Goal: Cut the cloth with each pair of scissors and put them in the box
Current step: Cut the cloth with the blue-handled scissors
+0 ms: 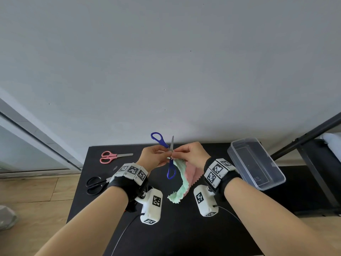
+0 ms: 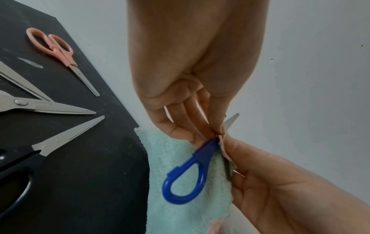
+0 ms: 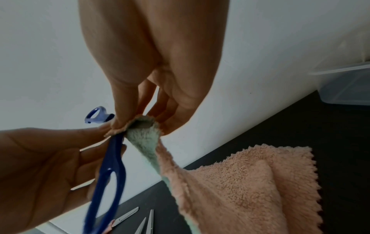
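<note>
Blue-handled scissors are held up over the black table, spread wide, one loop up and one down. My left hand pinches them near the pivot. My right hand pinches the top edge of the mint and pink cloth right against the blade. In the right wrist view the thumb and fingers squeeze the cloth's edge, and the cloth hangs down onto the table. A clear, empty plastic box stands at the right.
Pink scissors lie at the table's far left. Black scissors lie open nearer me on the left. Beside them the left wrist view shows another steel-bladed pair. A black frame stands to the right of the table.
</note>
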Motion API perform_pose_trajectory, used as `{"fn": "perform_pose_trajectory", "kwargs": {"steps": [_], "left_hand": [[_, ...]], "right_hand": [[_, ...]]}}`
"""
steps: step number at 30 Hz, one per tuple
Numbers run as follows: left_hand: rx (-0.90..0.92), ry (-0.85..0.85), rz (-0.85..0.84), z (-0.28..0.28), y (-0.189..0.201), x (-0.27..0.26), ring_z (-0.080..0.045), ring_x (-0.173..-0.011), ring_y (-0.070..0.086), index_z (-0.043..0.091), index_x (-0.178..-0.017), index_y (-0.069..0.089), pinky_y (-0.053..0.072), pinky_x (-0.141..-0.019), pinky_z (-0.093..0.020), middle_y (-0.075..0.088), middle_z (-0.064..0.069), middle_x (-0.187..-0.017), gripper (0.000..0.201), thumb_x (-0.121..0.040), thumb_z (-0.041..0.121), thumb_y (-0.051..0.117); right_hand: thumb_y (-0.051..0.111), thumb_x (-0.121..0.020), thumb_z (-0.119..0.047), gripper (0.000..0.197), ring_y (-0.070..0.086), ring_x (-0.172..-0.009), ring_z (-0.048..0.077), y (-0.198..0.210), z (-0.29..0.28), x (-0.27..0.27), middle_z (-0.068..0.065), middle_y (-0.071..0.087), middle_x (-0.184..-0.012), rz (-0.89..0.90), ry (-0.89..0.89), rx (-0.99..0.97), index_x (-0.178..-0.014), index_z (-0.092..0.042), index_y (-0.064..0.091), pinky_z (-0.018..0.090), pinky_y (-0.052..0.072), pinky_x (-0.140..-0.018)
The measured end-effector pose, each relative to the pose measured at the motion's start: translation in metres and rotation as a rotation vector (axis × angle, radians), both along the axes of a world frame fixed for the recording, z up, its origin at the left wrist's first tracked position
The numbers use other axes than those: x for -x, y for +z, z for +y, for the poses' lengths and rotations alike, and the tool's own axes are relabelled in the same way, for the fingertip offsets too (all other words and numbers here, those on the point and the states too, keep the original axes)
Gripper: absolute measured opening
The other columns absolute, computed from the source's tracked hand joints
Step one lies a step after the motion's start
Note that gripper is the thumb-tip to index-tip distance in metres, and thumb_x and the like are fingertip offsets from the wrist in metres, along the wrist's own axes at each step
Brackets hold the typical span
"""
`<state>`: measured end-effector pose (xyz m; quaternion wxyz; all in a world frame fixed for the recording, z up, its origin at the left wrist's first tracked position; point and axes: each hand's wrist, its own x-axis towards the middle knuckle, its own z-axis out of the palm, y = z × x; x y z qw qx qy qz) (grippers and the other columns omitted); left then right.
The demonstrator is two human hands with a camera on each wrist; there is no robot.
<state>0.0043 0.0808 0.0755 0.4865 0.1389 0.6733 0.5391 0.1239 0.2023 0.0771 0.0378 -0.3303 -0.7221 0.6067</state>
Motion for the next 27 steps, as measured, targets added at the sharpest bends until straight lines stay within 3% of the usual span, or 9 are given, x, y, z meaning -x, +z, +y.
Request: {"fn": "perform_pose_trajectory", "kwargs": {"steps": [5,10,14,22,27], "left_hand": [[-0.004,-0.009,-0.008,0.004,0.000,0.000,-0.020,-0.075,0.068,0.008,-0.092,0.063,0.057,-0.072,-0.026,0.070,-0.017,-0.096,0.011,-0.084,0.009,0.070],[0.028,-0.041,0.002,0.003,0.001,0.004,-0.010,-0.055,0.065,0.007,-0.093,0.063,0.048,-0.064,-0.024,0.069,-0.008,-0.077,0.013,-0.082,0.008,0.071],[0.049,-0.065,0.011,-0.001,0.000,0.007,-0.011,-0.056,0.066,0.005,-0.093,0.067,0.046,-0.066,-0.026,0.070,-0.004,-0.069,0.014,-0.081,0.007,0.073],[0.027,0.029,-0.029,0.000,-0.002,0.009,-0.015,-0.062,0.065,0.004,-0.094,0.068,0.044,-0.068,-0.029,0.069,-0.010,-0.080,0.015,-0.080,0.008,0.073],[0.013,0.112,-0.077,-0.003,-0.005,0.010,-0.012,-0.058,0.066,0.008,-0.088,0.066,0.044,-0.065,-0.025,0.070,-0.007,-0.077,0.007,-0.083,0.005,0.070]], "right_hand": [[0.070,-0.084,-0.014,0.015,0.064,-0.080,0.005,0.003,0.002,0.002,-0.004,0.069,-0.082,-0.042,0.050,-0.100,-0.097,-0.007,0.073,0.017,0.048,-0.078],[0.067,-0.087,-0.015,0.014,0.065,-0.085,0.012,0.003,0.002,0.003,-0.002,0.069,-0.084,-0.089,0.113,-0.125,-0.097,-0.007,0.073,0.027,0.050,-0.088],[0.067,-0.086,-0.016,0.013,0.066,-0.091,0.017,0.003,0.000,0.003,0.009,0.072,-0.095,-0.115,0.150,-0.130,-0.095,-0.008,0.073,0.032,0.050,-0.092],[0.067,-0.087,-0.019,0.017,0.066,-0.097,0.022,0.005,0.003,0.009,0.009,0.072,-0.098,-0.129,0.163,-0.159,-0.098,-0.008,0.073,0.034,0.050,-0.093],[0.069,-0.085,-0.019,0.020,0.065,-0.098,0.022,0.002,0.003,0.003,0.011,0.072,-0.099,-0.144,0.161,-0.173,-0.100,-0.006,0.073,0.032,0.048,-0.091]]}}
